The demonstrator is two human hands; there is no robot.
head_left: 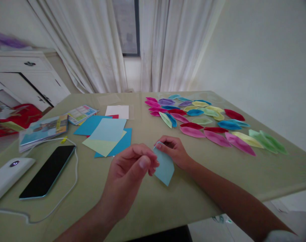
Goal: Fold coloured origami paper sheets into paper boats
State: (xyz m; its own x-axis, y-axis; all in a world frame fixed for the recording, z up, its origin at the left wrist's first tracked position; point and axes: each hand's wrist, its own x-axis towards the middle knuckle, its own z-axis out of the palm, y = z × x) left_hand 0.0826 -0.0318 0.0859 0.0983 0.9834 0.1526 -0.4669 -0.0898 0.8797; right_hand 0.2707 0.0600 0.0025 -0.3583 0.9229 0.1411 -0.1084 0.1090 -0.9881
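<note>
A folded light blue piece of paper [165,166] with a pointed lower end is tilted above the table. My right hand [174,149] grips its upper part, thumb on the near face and fingers curled behind. My left hand [130,176] is in front of the paper's left edge, fingers curled and thumb bent close to them. Its fingertips overlap that edge, and whether they pinch anything is hidden. Left of the hands lies a loose stack of sheets: light blue [109,129], pale yellow [102,146] and darker blue [124,143].
Many folded paper petals [217,137] in several colours spread across the right and back of the table [148,208]. A white sheet [117,112] lies at the back. On the left are booklets [44,131], a phone [48,173], a white device [10,178] and a looped white cable [76,168].
</note>
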